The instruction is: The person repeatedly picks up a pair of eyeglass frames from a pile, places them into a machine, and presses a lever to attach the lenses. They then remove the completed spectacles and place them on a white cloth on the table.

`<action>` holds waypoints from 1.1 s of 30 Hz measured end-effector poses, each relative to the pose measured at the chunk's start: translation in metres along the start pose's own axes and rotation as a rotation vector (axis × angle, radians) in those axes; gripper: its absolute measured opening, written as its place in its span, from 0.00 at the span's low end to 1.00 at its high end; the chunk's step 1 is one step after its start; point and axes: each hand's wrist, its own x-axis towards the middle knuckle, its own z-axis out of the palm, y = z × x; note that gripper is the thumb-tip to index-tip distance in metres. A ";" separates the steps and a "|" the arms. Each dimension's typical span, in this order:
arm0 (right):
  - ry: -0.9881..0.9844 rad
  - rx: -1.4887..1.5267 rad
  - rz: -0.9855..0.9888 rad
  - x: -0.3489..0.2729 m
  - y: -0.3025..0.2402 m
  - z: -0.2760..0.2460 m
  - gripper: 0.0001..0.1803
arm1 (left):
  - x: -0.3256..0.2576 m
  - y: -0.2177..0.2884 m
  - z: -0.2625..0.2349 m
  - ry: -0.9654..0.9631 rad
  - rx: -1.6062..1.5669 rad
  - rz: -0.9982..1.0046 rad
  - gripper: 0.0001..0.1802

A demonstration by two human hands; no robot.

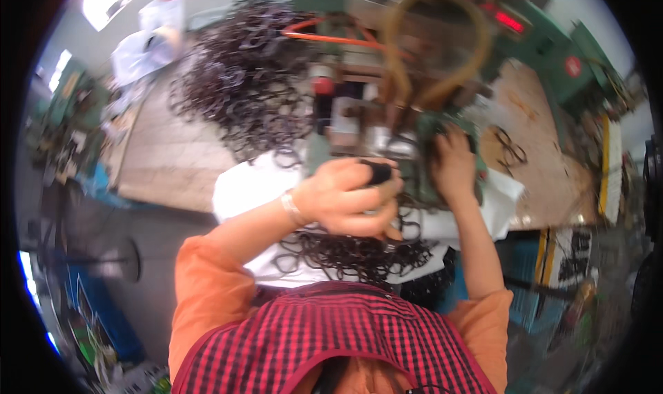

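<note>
My left hand is closed in front of the machine's metal working head, its fingers curled inward. A black patch shows at its fingers, perhaps a finger cover. What the fingers grip is hidden. Thin dark loops hang just beside this hand. To the right of the working head, my right hand rests against the green machine, fingers stretched forward and slightly blurred. Below my hands, a pile of dark rubber-like loops lies on white cloth across my lap.
A large heap of dark loops covers the bench's left part. Several loose loops lie on its right side. An orange frame and a thick yellowish hose stand over the machine. A white plastic bag sits far left.
</note>
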 end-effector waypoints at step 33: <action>0.177 1.047 0.401 -0.018 -0.057 -0.098 0.06 | -0.086 -0.049 -0.075 0.528 -0.227 -1.442 0.08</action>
